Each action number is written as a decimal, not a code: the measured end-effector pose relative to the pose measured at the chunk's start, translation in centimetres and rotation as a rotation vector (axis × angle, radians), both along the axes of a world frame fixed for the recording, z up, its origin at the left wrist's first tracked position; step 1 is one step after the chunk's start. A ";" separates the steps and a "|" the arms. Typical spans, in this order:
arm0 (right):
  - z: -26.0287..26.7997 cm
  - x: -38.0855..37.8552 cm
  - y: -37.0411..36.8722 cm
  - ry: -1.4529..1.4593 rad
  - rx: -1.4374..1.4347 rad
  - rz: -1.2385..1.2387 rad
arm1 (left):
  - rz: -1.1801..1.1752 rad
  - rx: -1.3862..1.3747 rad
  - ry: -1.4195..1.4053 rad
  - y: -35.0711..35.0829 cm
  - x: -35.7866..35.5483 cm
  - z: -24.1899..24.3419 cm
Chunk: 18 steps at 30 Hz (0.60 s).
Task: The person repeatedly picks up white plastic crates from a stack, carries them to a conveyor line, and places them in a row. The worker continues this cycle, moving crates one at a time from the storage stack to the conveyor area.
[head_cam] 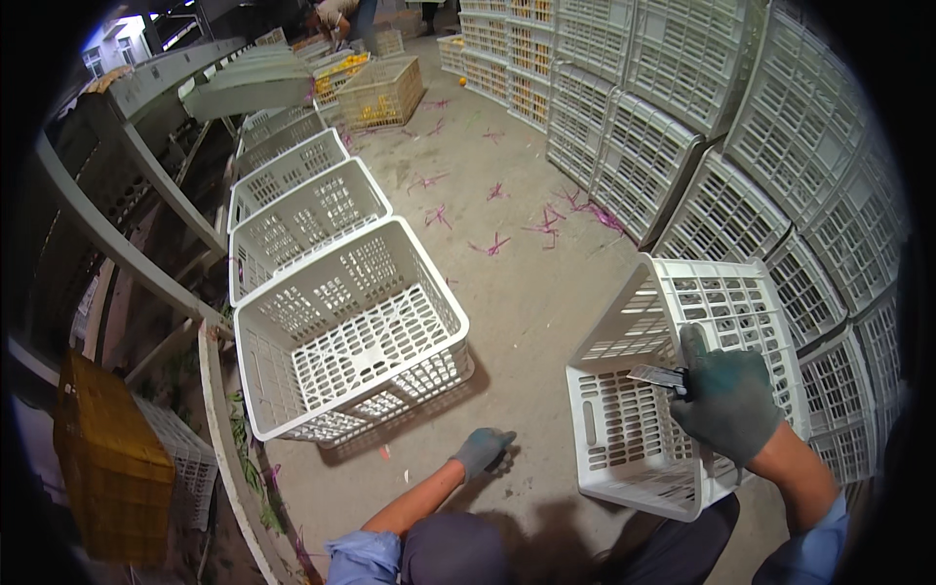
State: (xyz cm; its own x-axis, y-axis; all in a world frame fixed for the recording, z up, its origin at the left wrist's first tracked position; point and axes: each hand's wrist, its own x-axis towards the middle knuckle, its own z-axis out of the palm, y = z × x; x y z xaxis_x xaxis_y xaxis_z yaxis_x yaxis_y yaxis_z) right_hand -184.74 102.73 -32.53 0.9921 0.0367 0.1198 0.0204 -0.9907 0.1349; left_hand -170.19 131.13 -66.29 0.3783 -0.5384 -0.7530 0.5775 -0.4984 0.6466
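My right hand (pixel 727 402), in a grey-green work glove, is closed around a utility knife (pixel 659 377), its blade pointing left. The same hand rests against the rim of a tilted white plastic crate (pixel 625 417), its thumb or a finger lying over the lattice side; whether it also grips the rim is hard to tell. My left hand (pixel 484 452), gloved too, hovers over the concrete floor with fingers loosely apart and nothing visible in it. Up and left of it stands an upright white plastic crate (pixel 365 344) with a bare slotted bottom.
More white crates (pixel 311 212) line up behind the near one, beside a metal frame (pixel 212 395). Tall crate stacks (pixel 643 161) wall the right side. Purple strapping scraps (pixel 545 223) litter the floor. Farther off are crates of orange fruit (pixel 380 99) and a bending person (pixel 340 18).
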 end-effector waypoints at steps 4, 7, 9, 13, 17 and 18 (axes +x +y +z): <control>3.5 1.1 -0.9 0.001 -0.129 -0.024 | 0.090 -0.014 -0.012 2.0 0.1 0.4; 6.7 1.2 -1.3 -0.018 -0.189 0.073 | 0.223 -0.004 0.127 2.8 -0.3 -0.6; 8.0 0.0 -1.3 -0.112 -0.081 0.130 | 0.245 0.027 -0.033 2.8 -0.8 -0.8; 8.8 -3.9 -2.4 -0.210 0.378 -0.118 | 0.513 -0.202 0.226 3.5 -2.5 1.8; 6.6 -5.1 -6.4 -0.098 0.533 -0.305 | 0.452 -0.258 0.005 6.4 -5.8 7.3; 4.8 -4.7 -7.5 -0.043 0.496 -0.314 | 0.517 -0.203 0.007 7.2 -6.6 8.4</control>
